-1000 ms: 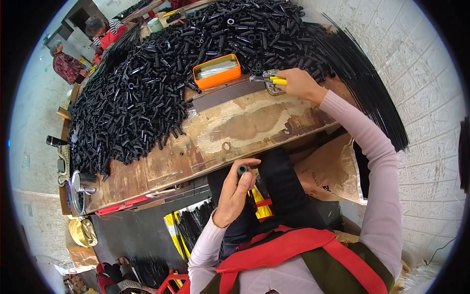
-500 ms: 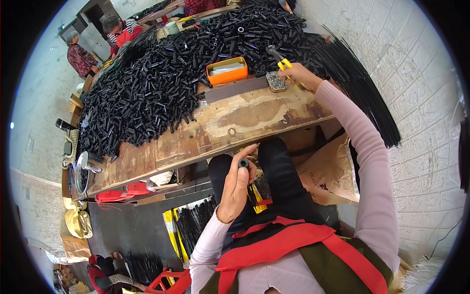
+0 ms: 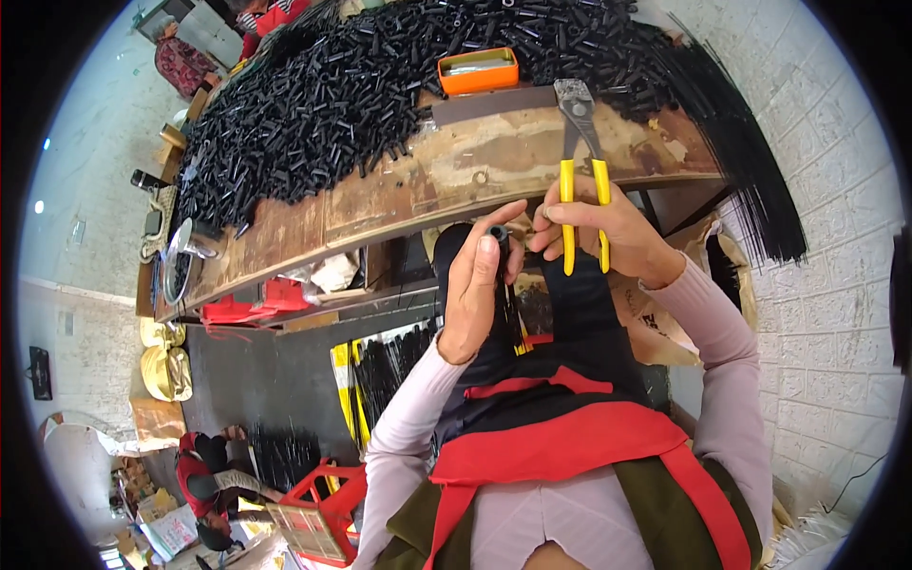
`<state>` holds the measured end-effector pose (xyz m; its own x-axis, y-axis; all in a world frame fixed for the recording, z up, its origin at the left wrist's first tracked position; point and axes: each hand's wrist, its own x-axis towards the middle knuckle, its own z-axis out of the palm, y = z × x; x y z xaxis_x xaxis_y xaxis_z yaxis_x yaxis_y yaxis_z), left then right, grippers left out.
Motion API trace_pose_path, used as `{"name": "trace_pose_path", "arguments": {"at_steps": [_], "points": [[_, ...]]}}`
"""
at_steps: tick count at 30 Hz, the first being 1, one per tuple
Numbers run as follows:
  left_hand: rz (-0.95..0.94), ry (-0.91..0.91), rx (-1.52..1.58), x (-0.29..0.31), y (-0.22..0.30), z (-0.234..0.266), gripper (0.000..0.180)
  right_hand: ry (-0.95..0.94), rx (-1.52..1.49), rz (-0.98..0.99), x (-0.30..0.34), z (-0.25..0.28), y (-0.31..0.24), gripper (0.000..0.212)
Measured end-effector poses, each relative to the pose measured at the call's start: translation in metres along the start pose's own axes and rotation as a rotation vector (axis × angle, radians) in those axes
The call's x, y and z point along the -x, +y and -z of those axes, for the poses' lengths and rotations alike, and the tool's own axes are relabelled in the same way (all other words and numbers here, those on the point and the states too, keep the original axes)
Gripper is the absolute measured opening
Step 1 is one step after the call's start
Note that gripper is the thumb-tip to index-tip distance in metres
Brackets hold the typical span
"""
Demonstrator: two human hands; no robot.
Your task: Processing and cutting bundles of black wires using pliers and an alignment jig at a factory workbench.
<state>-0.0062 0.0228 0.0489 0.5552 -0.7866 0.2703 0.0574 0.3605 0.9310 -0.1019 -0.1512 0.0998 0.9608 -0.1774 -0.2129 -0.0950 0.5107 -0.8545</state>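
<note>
My left hand (image 3: 469, 299) is closed around a short black plastic tube (image 3: 499, 233), its round open end facing up. Thin black rods hang below that hand. Close beside it, my right hand (image 3: 622, 233) has its fingers curled around pliers (image 3: 568, 180) with yellow handles and a grey metal head. The pliers point away from me, with their head over the far part of the table. The thumb and forefinger of that hand come together near the tube; whether they pinch something small I cannot make out.
A wooden table (image 3: 370, 214) bears a large heap of black tubes (image 3: 313, 133). An orange box (image 3: 480, 80) with thin metal pieces stands at the heap's edge. Long black rods (image 3: 736, 142) lie at the right by the white wall. A red stool (image 3: 328, 503) and other people are at the left.
My right hand has come back from the small box of metal bits on the table to beside my left hand, bringing the pliers. The left hand keeps the tube. The view has shifted.
</note>
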Motion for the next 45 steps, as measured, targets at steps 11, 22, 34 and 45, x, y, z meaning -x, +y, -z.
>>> {"name": "trace_pose_path", "arguments": {"at_steps": [11,22,34,45], "points": [[0.056,-0.146,0.042,0.008,0.009,-0.011,0.061,0.076,0.617,0.567,0.033,-0.01,0.024,0.012],[0.06,-0.157,-0.001,0.005,0.009,-0.015,0.06,0.107,0.62,0.621,0.034,-0.006,0.025,0.015],[0.051,-0.134,-0.087,0.004,0.018,-0.019,0.06,-0.016,0.79,0.807,0.027,-0.002,0.016,0.013],[0.035,-0.122,0.108,-0.008,0.009,0.013,0.062,0.008,0.864,0.079,0.052,-0.015,-0.009,0.018]]}}
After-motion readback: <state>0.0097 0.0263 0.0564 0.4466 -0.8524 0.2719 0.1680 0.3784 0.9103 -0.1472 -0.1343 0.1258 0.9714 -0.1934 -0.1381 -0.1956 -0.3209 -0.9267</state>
